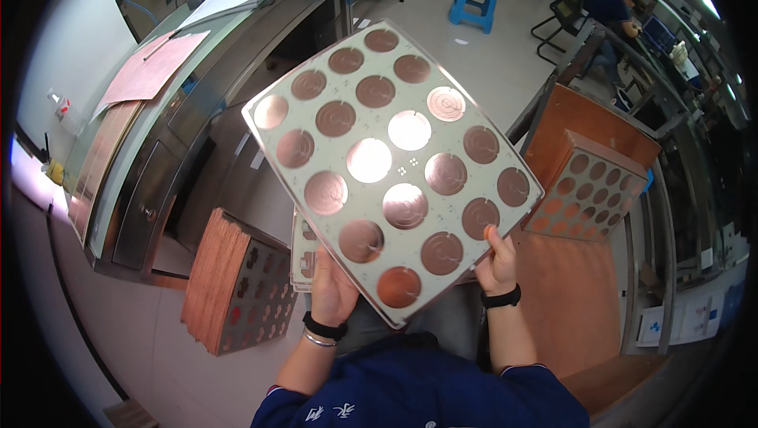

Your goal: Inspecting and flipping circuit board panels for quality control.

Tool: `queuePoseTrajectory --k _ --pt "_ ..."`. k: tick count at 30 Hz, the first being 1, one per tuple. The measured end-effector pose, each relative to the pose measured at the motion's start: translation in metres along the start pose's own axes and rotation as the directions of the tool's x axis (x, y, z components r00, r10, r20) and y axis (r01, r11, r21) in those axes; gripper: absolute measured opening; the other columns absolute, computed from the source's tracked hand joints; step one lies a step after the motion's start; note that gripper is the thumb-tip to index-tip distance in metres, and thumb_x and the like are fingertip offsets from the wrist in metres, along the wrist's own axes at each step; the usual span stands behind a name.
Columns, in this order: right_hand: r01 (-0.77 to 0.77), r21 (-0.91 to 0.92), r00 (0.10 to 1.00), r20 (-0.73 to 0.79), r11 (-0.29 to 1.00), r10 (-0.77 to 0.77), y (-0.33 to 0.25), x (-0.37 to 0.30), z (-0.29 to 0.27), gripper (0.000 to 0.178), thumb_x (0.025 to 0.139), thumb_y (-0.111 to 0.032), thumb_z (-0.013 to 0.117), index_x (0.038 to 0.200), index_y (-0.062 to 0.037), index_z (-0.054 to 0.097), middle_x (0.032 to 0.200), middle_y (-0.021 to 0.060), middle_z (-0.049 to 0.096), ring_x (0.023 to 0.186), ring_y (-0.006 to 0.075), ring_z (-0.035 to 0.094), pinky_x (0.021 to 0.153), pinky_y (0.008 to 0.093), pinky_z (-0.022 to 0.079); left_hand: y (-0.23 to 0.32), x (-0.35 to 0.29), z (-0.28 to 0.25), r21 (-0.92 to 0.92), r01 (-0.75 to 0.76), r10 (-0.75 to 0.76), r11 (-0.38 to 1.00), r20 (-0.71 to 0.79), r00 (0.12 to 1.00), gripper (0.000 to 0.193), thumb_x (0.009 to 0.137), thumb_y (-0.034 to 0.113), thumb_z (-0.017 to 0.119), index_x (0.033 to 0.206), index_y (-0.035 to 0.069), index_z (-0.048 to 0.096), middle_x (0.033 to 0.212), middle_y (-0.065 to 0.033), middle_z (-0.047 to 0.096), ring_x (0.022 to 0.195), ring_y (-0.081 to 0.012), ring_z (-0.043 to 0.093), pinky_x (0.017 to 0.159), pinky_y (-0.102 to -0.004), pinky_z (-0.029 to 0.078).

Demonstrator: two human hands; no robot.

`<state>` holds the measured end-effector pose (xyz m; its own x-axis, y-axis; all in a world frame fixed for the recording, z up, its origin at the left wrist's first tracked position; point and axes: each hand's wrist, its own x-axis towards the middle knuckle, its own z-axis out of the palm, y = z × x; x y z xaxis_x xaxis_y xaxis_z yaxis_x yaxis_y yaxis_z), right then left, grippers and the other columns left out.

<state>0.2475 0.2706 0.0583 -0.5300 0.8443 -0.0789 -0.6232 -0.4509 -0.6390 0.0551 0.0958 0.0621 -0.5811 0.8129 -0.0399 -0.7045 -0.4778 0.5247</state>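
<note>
In front of me I hold up a circuit board panel (407, 166), tilted, pale with rows of round copper discs. Several discs near its middle shine brightly with reflected light. My left hand (335, 292) grips the lower left edge, its fingers mostly hidden behind the panel. At the lower right edge my right hand (497, 264) is closed, with the thumb on the front face. Behind the panel, beside my left hand, part of another pale panel (303, 258) with cut-outs shows; the rest of it is covered.
A thick stack of copper-edged panels (237, 286) stands on the floor at left. On a brown board at right leans a stack of disc-patterned panels (588, 191), within a metal frame (628, 294). Papers lie on the desk (193, 73). Farther off are a blue stool (475, 1) and a seated person (606, 5).
</note>
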Motion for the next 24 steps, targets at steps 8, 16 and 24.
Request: queuePoseTrajectory --k 8,16,24 --pt "0.016 0.021 0.996 -0.088 1.000 -0.014 -0.043 0.003 -0.008 0.047 0.095 -0.022 0.045 0.135 0.0005 0.034 0.124 0.0129 0.051 0.108 0.0204 0.054 0.085 0.0349 0.048 0.017 0.003 -0.027 0.202 -0.010 0.039 0.979 -0.139 0.989 0.048 0.095 0.016 0.045 0.138 0.006 0.028 0.128 -0.0095 0.045 0.115 -0.0195 0.047 0.097 -0.0355 0.041" --pt "0.007 -0.519 1.000 -0.022 0.855 -0.022 -0.061 0.000 -0.026 0.042 0.096 -0.021 0.044 0.128 0.0052 0.045 0.106 0.0124 0.062 0.091 0.0129 0.060 0.078 0.0229 0.048 0.033 0.004 -0.044 0.192 -0.004 0.030 0.981 -0.135 0.990 0.043 0.093 0.015 0.047 0.132 0.002 0.035 0.121 -0.0107 0.051 0.106 -0.0179 0.054 0.091 -0.0321 0.045" --pt "0.027 -0.533 0.997 0.079 0.846 0.017 -0.060 -0.003 -0.018 0.042 0.095 -0.019 0.045 0.128 0.0064 0.044 0.118 0.0117 0.057 0.103 0.0140 0.056 0.088 0.0249 0.044 0.039 0.001 -0.039 0.216 0.009 0.018 0.976 -0.123 0.992 0.043 0.092 0.016 0.049 0.130 0.001 0.036 0.119 -0.0112 0.052 0.106 -0.0188 0.054 0.090 -0.0330 0.045"
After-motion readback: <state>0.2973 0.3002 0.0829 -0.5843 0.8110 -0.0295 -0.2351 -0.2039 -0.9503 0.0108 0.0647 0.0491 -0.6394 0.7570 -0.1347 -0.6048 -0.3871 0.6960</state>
